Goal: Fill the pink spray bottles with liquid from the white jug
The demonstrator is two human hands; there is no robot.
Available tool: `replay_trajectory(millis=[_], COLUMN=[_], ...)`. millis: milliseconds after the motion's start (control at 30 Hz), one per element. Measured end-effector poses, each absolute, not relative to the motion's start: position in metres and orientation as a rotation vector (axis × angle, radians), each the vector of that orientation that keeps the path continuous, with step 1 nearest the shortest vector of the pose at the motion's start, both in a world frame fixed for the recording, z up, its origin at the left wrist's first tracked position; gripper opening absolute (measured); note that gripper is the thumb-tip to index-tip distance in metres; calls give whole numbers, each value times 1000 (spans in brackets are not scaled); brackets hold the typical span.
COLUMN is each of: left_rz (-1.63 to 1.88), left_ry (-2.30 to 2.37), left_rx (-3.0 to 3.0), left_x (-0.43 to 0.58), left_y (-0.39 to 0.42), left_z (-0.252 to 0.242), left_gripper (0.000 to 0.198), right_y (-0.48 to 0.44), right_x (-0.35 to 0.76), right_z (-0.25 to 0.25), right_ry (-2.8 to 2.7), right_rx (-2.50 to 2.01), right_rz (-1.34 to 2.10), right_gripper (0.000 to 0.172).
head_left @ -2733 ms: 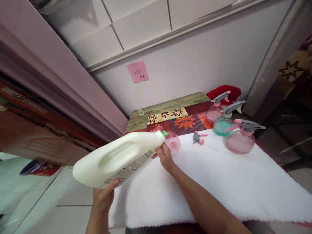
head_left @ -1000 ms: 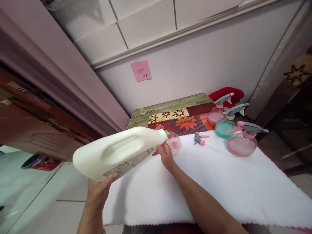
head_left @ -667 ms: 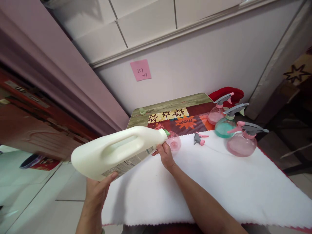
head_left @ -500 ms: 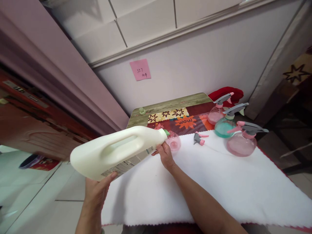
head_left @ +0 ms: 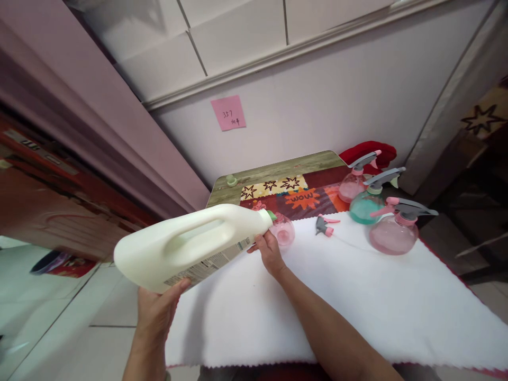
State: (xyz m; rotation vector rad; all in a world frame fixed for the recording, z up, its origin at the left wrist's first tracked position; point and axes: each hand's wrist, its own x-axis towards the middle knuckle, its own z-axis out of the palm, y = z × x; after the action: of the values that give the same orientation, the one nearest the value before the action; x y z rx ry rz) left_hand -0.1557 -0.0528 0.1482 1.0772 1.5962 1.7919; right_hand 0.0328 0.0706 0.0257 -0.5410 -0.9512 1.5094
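A large cream-white jug (head_left: 154, 246) with a moulded handle lies tilted nearly level in both my hands, its green spout (head_left: 272, 215) pointing right. My left hand (head_left: 159, 304) is closed around the jug's lower side near its base, thumb over the printed label. My right hand (head_left: 270, 254) grips the jug below its neck. The spout is at the mouth of a pink, round clear bottle (head_left: 283, 233) standing on the white cloth (head_left: 246, 323); the jug hides part of that bottle. Whether liquid flows cannot be made out. A loose grey-and-pink spray head (head_left: 324, 225) lies right of the bottle.
Spray bottles with heads on stand at the right: a pink one (head_left: 392, 235), a green one (head_left: 365, 209) and another pink one (head_left: 350, 186). A small green cap (head_left: 231, 181) sits at the table's back left. A wall (head_left: 293, 116) rises behind.
The jug's base end has risen very slightly, with my left hand under it. Everything else looks the same.
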Motion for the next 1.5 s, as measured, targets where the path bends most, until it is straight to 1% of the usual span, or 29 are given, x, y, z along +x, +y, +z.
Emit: replay_trajectory(millis=[133,367,533,700,833,1067,1233,1400,1500], left_rz=[1804,1833,1817,1804,1798,1801,1824,1831,1841], left_ry=[1615,1638,1656,1674,1656,1693,1673,1654,1665], left_rx=[1079,1051,1054,1064,1053,989,995,1007,1017], left_x=[-156,-157,-157,-152,-145,-144,-144,-145,-144], left_y=[-53,-52,-51,-53,-54,-49,-48,-48,-48], left_z=[148,149,150,155,161,166,167,169,170], left_gripper=[86,89,82,82,75,89,85,87,85], right_y=[71,71,71,71,71,72,72,71,71], right_x=[32,32,34,33,33,33,33,33,33], right_z=[24,23,24,25,25,22,22,24,24], right_ry=[-954,-964,-978,-975,-975,-969,-968,-964,-970], right_rx=[-541,-543,-531,-530,-531,-522,-522,-520,-517], right_rz=[1504,1507,1495,1492,1495,1496,1502,1495,1497], right_gripper=[56,54,52,52,52,53,51,50,49])
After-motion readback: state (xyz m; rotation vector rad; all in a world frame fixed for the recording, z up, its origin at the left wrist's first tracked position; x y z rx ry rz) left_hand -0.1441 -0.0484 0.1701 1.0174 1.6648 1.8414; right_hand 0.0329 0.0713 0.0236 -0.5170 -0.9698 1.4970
